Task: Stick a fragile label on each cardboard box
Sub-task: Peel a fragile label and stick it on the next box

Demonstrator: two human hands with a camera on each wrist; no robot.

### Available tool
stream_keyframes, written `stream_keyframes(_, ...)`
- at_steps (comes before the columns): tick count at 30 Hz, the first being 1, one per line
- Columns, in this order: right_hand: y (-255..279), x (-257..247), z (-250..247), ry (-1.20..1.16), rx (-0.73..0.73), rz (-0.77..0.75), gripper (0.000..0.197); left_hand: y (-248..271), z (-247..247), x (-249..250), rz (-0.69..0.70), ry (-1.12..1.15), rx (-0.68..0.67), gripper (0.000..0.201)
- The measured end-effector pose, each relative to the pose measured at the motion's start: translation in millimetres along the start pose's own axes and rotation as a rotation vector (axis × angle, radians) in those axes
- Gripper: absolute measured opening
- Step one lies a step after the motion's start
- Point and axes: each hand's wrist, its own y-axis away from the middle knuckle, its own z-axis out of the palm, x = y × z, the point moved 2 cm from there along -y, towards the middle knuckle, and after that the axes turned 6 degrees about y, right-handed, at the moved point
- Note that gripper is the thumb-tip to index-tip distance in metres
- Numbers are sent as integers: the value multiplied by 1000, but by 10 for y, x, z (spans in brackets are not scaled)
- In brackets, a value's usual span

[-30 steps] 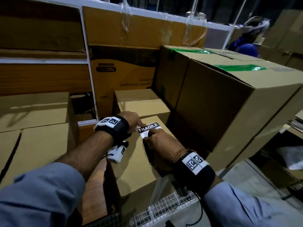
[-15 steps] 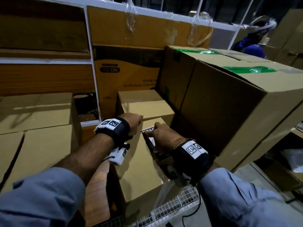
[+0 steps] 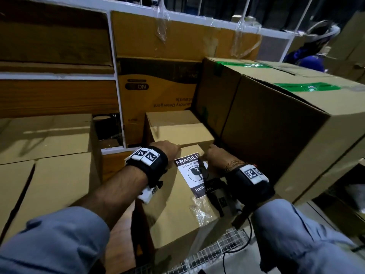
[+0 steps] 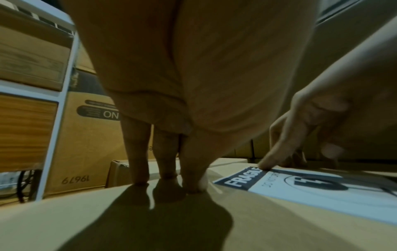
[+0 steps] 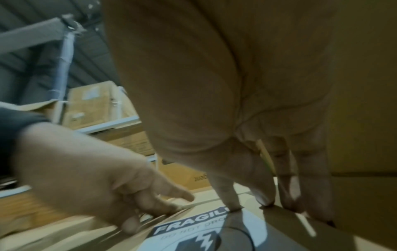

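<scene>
A white and black FRAGILE label (image 3: 190, 175) lies flat on the top of a small cardboard box (image 3: 173, 210) in front of me. My right hand (image 3: 212, 154) presses straight fingertips (image 5: 232, 202) on the label's (image 5: 193, 232) top right corner. My left hand (image 3: 168, 150) rests with straight fingers (image 4: 167, 175) on the bare box top (image 4: 150, 225), just left of the label (image 4: 300, 191). The right wrist camera covers the label's lower right part in the head view.
A large box with green tape (image 3: 276, 123) stands close on the right. A smaller box (image 3: 177, 131) sits just behind, and a white shelf frame (image 3: 116, 91) holds more cartons. Flat boxes (image 3: 49, 159) lie to the left, wire mesh (image 3: 217, 252) below.
A second ago both hands held the label by its top edge over the box. It now lies flat; the left hand has moved off it onto the box top.
</scene>
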Motion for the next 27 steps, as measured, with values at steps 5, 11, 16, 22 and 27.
stream_keyframes(5,307,3,113,53,80,-4,43,42,9,-3,-13,31,18,84)
stream_keyframes(11,638,101,235,48,139,5,41,-39,62,41,-20,95,48,77)
stream_keyframes(16,835,178,369,23,171,-25,42,-57,103,48,-27,49,42,111)
stream_keyframes(22,902,240,454,-100,233,10,34,-83,109,13,-38,46,62,107)
stream_keyframes(27,992,182,537,-158,316,31,18,-133,112,-13,-30,46,67,104)
